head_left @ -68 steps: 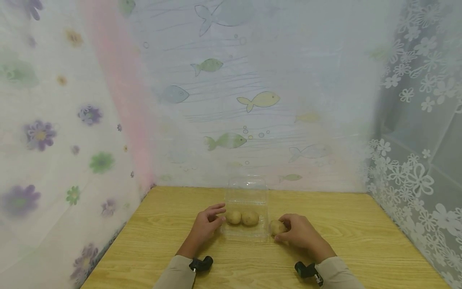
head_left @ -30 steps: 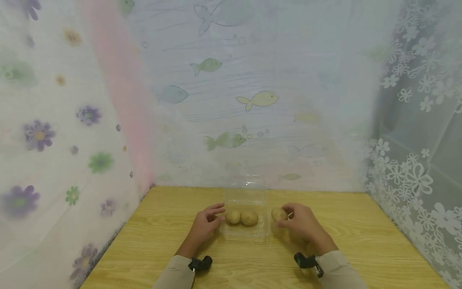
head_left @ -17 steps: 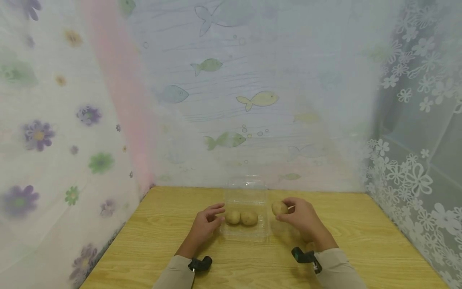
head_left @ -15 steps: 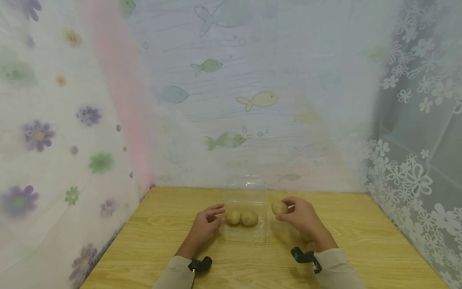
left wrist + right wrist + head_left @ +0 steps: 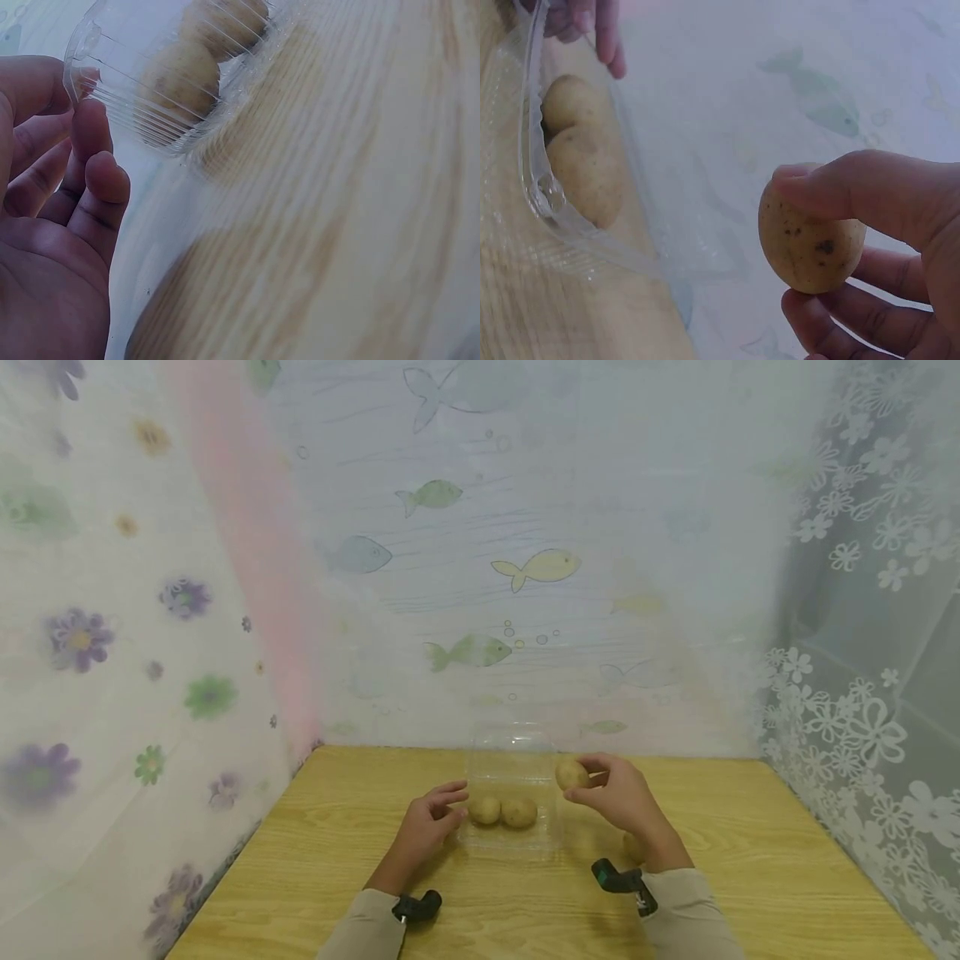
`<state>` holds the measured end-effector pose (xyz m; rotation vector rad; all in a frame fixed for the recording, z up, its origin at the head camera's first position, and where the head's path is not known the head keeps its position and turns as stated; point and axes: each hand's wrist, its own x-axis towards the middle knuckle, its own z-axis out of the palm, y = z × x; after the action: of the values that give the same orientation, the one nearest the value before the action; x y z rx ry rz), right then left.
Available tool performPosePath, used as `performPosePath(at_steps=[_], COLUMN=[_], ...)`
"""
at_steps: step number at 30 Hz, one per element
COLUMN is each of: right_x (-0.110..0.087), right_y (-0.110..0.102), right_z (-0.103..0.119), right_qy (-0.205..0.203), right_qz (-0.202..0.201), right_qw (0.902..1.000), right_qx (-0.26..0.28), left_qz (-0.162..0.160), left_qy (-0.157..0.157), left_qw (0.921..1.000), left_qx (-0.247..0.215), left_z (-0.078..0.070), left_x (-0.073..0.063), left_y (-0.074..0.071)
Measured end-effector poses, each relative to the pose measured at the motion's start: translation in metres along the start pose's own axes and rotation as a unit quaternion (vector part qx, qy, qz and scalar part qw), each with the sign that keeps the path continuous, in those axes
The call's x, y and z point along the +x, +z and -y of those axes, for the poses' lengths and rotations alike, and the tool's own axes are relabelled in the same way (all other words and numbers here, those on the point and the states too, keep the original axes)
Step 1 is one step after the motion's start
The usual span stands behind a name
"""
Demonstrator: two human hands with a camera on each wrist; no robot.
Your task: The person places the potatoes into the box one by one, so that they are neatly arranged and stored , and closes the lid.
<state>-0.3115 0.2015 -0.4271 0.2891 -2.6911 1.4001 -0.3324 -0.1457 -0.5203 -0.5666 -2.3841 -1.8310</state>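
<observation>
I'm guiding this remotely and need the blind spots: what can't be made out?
Head: part of the loose potato, hidden behind the right forearm.
Left wrist: part of the clear container, cut off by the top edge.
Right wrist: part of the left hand, cut off by the top edge.
Right wrist: the far side of the held potato, hidden by its own bulk.

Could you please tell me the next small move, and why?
I would probably ease the held potato left over the open container and lower it in: the right hand holds it raised at the container's right side, and two other potatoes already lie inside.
</observation>
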Motion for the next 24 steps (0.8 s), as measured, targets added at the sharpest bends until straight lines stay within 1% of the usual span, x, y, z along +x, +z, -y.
performPosePath(at_steps=[4,9,13,20,24], right_x=[0.004,0.009,0.012,0.018,0.021], right_y=[0.005,0.016,0.026,0.046,0.056], right_z=[0.005,0.006,0.007,0.013,0.017], right_qy=[-0.008,-0.015,-0.014,-0.016,-0.016], right_qz=[-0.011,-0.009,-0.010,-0.012,-0.012], right_qw=[0.9999,0.9998,0.9998,0.9998,0.9997], right_qx=[0.001,0.007,0.012,0.008,0.010], left_qz=[0.003,0.009,0.015,0.023,0.023], left_qy=[0.008,0.010,0.013,0.017,0.015], left_qw=[1.0000,0.9999,0.9998,0.9995,0.9996], left_qx=[-0.001,-0.005,-0.004,0.011,0.004], left_z=[0.004,0.007,0.009,0.016,0.018], left_x=[0.007,0.016,0.023,0.030,0.034], left_y=[-0.004,-0.008,-0.010,-0.015,-0.018])
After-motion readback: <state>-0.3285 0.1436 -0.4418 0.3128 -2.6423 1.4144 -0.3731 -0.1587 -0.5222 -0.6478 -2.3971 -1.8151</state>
